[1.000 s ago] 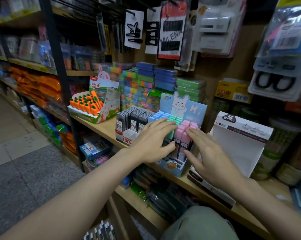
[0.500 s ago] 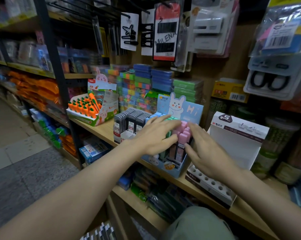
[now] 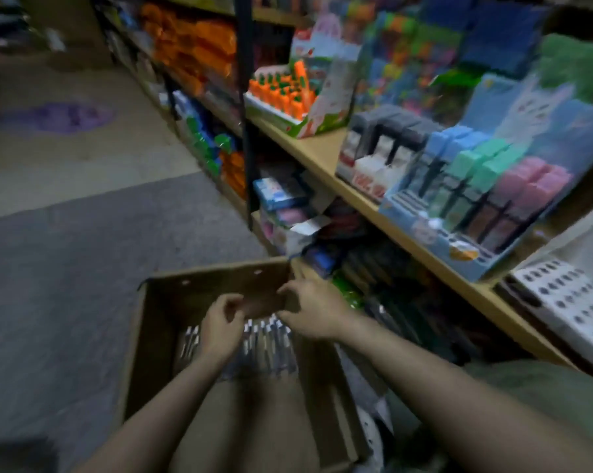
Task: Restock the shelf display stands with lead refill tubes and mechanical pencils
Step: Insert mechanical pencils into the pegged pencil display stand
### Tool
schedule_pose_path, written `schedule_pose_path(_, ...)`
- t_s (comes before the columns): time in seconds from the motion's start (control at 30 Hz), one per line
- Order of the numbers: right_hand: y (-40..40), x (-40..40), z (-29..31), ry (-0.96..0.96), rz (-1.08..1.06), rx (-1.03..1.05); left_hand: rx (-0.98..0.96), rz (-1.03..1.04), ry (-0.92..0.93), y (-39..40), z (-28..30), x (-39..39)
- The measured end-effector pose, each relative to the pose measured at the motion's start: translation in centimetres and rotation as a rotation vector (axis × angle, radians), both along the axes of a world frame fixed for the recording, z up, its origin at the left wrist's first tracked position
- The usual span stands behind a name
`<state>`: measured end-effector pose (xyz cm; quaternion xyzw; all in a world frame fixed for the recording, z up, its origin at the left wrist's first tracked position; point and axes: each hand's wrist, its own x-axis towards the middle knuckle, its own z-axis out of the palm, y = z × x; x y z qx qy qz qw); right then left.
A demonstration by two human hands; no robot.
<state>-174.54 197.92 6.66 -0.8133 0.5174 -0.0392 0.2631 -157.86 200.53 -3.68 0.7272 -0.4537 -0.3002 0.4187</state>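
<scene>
Row of slim silver-and-dark mechanical pencils (image 3: 264, 339), blurred, lies inside open brown cardboard box (image 3: 144, 336) on the floor, below the shelf. Left hand (image 3: 221, 327) curled over the pencils' left end; whether it grips any, cannot tell. Right hand (image 3: 310, 310) curled near the box's far right corner, thumb and fingers close together as if pinching; what it holds, cannot tell.

Step, judged: fetching stock from the box. Next move calls for lifting a bundle up and right to the white perforated pencil stand (image 3: 568, 298), whose holes look unfilled.

Light wooden shelf (image 3: 325, 155) edge juts out just right of the box, so the lift should clear it. Blue rabbit-print display stand (image 3: 472, 268) with blue, green, pink lead refill tubes (image 3: 493, 165) looks full. Grey floor (image 3: 66, 254) left of box gives open room.
</scene>
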Motion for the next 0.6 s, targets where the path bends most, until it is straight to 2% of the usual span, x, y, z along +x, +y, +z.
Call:
schedule_pose_path(0.1,-0.2,3.0,-6.7,0.010,-0.073,0.183,0.274,0.160,0.207,2.0,-5.8,2.3)
schedule_pose_path(0.17,0.1,4.3,-10.8,-0.014,-0.106,0.227,0.380,0.189,0.224,2.7,-8.2,3.1)
schedule_pose_path(0.37,-0.2,6.4,-20.9,0.149,-0.244,0.324,0.586,0.117,-0.104,0.4,-12.5,5.1)
schedule_pose_path(0.5,-1.1,7.3,-25.7,0.353,-0.172,0.365,0.752,0.014,-0.283,-1.2,-15.8,5.8)
schedule_pose_path(0.6,-1.9,7.7,-27.8,0.371,-0.245,0.308,0.838,0.024,-0.313,-2.2,-17.5,6.2)
